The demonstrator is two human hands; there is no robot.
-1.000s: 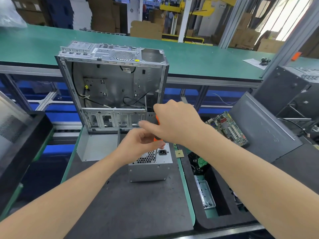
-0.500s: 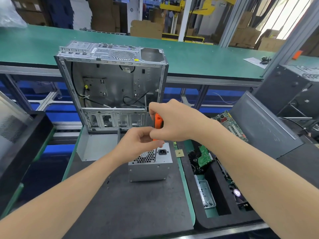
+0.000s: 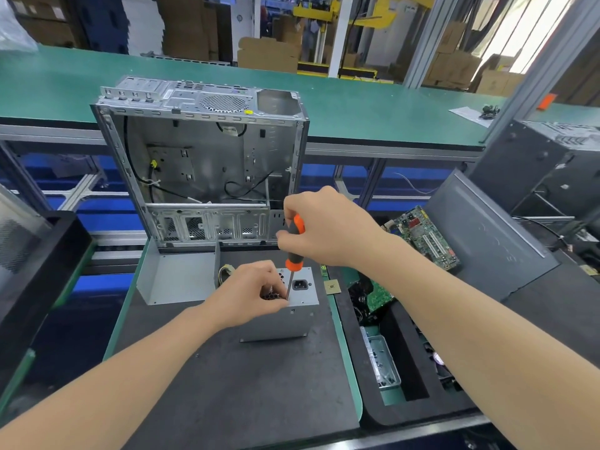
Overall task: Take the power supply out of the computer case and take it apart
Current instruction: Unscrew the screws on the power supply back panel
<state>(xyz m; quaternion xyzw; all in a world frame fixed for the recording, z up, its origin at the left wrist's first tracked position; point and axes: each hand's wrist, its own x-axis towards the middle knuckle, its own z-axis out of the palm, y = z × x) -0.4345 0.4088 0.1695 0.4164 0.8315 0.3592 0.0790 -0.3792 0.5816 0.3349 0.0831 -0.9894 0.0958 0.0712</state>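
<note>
The grey power supply [image 3: 292, 321] stands on the dark mat in front of the open silver computer case [image 3: 207, 164], socket face up. My left hand [image 3: 250, 293] rests on its top with fingers curled beside the screwdriver's shaft. My right hand [image 3: 328, 227] grips the orange-and-black handle of the screwdriver [image 3: 294, 246], held upright with its tip on the top face near the front edge. A bundle of yellow wires shows behind my left hand.
A grey sheet-metal panel [image 3: 175, 280] leans left of the power supply. A circuit board [image 3: 425, 238] and a slanted grey cover [image 3: 487, 235] lie to the right, above a black bin [image 3: 383, 358] of parts. A small chip [image 3: 332, 287] sits on the mat edge.
My right hand lifted and tipped the screwdriver upright, exposing its handle. My left hand slid down onto the power supply's top by the shaft. The power supply has not moved.
</note>
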